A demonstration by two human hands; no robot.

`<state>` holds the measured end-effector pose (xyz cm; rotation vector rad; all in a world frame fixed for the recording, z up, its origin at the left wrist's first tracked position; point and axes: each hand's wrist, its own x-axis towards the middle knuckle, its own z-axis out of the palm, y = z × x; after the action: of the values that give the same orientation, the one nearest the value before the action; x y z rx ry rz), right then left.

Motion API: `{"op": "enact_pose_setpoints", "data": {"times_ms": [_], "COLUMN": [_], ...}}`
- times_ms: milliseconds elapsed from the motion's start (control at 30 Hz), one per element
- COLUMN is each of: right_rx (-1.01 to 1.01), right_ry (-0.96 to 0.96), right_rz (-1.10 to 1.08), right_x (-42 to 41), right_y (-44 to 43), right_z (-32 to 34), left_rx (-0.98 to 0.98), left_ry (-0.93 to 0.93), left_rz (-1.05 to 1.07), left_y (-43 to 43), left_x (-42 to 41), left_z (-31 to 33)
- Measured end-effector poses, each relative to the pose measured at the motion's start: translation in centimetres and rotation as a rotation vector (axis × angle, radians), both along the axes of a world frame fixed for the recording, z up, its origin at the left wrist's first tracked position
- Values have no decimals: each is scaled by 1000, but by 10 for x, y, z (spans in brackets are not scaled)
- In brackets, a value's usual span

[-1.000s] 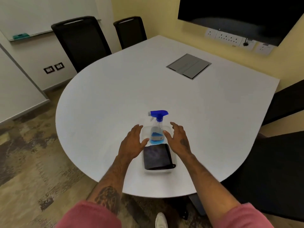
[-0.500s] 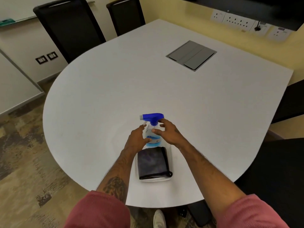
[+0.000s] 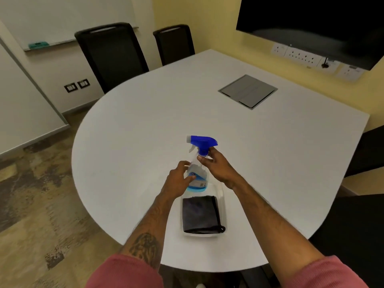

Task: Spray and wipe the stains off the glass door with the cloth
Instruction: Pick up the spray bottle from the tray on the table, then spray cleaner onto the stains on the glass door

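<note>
A white table [image 3: 145, 121], rounded at the near end, fills most of the head view; its right corner and near edge are partly hidden behind the person's forearms and red sleeves [image 3: 124, 273]. A dark wall screen [image 3: 311, 21] is cut off at the top and right edges. Two black chairs [image 3: 112, 53] stand at the far side of the table, their seats hidden behind it. A grey hatch panel [image 3: 248, 91] is set flush into the tabletop. A row of wall sockets [image 3: 301, 56] runs under the screen; any markings on them are too small to read.

Near the front edge sits a clear tray [image 3: 223, 204], its walls hard to make out against the white top. A dark folded cloth [image 3: 200, 214] lies flat in the tray's near part. The spray bottle [image 3: 198, 175], clear with blue liquid and a blue trigger head, stands upright at the tray's far end. Its label shows print that cannot be read.

The right hand [image 3: 218, 167] grips the bottle's neck just under the trigger head. The left hand [image 3: 179, 179] is curled against the bottle's body, thumb touching the label; whether it grips firmly cannot be told. The glass door cannot be identified here.
</note>
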<state>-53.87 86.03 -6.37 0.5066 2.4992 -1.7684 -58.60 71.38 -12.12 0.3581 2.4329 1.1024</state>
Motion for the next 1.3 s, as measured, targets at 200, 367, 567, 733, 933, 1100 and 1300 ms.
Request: {"op": "enact_pose_setpoints", "data": {"times_ms": [200, 367, 567, 733, 933, 1100, 1300], "right_rx": [11, 17, -26, -100, -221, -292, -381], "right_ry": [119, 203, 303, 342, 377, 373, 368], "right_rz": [99, 193, 306, 480, 750, 949, 1188], "right_x": [5, 20, 39, 50, 76, 112, 179], "right_y": [-53, -118, -207, -286, -374, -435, -506], "right_z": [59, 100, 134, 154, 184, 199, 205], "left_rx": [70, 111, 185, 266, 325, 331, 309], "left_ry": [96, 132, 191, 216, 290, 369, 444], "left_rz": [60, 125, 232, 441, 692, 872, 1100], "left_y": [-57, -126, -220, -295, -377, -427, -469], "left_x": [14, 34, 71, 114, 175, 240, 347], "left_z": [56, 95, 125, 148, 173, 184, 193]}}
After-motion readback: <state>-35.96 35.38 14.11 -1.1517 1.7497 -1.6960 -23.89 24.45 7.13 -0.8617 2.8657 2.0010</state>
